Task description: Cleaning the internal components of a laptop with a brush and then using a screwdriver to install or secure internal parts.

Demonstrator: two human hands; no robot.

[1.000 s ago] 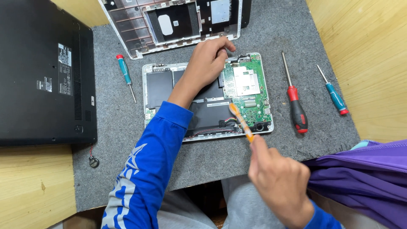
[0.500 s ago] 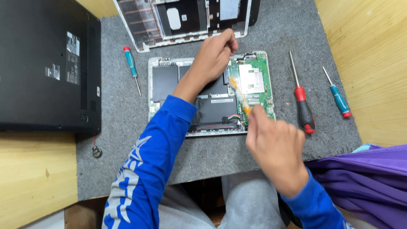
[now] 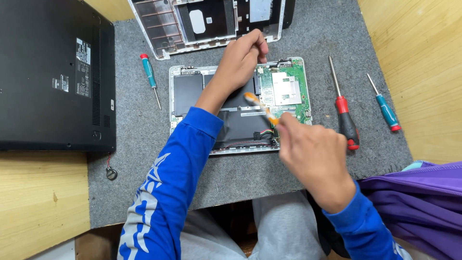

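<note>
1. Head view: left hand rests fingers curled on the top edge of the opened laptop base lying mid grey mat, pinching nothing visible
2. Right hand closed around orange tool, tip blurred over the black battery
3. Risk: tip could slip and gouge green circuit board, or nick battery

A pale wooden surface with visible grain carries a grey felt mat that covers its middle. Light falls evenly, with soft shadows. A purple cloth lies at the near right edge. The floor below is barely visible.
</note>
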